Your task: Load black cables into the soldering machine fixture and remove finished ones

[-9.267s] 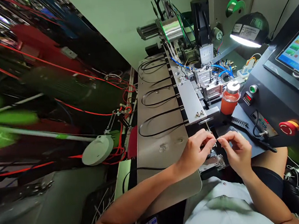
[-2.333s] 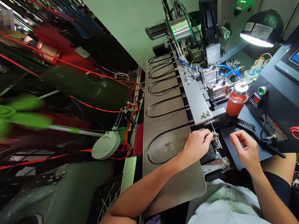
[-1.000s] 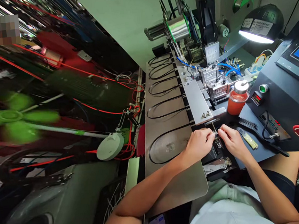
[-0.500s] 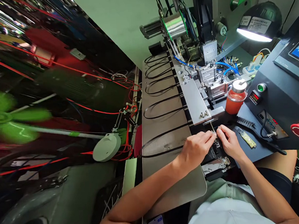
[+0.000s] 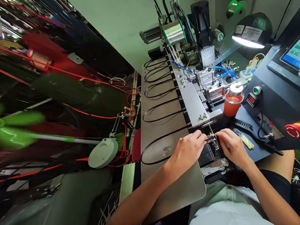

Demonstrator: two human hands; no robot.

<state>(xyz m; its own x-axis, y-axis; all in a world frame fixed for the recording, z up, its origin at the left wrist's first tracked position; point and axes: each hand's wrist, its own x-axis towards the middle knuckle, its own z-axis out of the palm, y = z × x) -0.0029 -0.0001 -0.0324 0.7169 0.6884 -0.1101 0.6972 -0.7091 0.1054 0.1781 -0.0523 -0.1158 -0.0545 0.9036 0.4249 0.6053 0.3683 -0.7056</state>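
Observation:
Both hands are at the near end of the machine's rail, beside a small metal fixture (image 5: 214, 142). My left hand (image 5: 191, 147) has its fingers pinched together at the fixture's left side, on the end of a black cable (image 5: 154, 136) that loops over the metal plate (image 5: 158, 174). Across a small gap, my right hand (image 5: 231, 145) has thumb and forefinger brought together at the fixture's right side; what lies between them is too small to make out. Several more looped black cables lie along the plate, their ends at the rail.
A red jar (image 5: 232, 101) with a metal lid stands right of the rail. Near my right hand lie a black brush (image 5: 257, 134) and a yellowish packet (image 5: 247, 141). A lamp (image 5: 253, 30), a control panel with a red stop button (image 5: 296, 131) and a solder spool (image 5: 174, 33) are farther off.
My hands have moved apart from each other, the left one to the left, baring the fixture between them. The nearest cable loop has shifted. The whole view has turned slightly.

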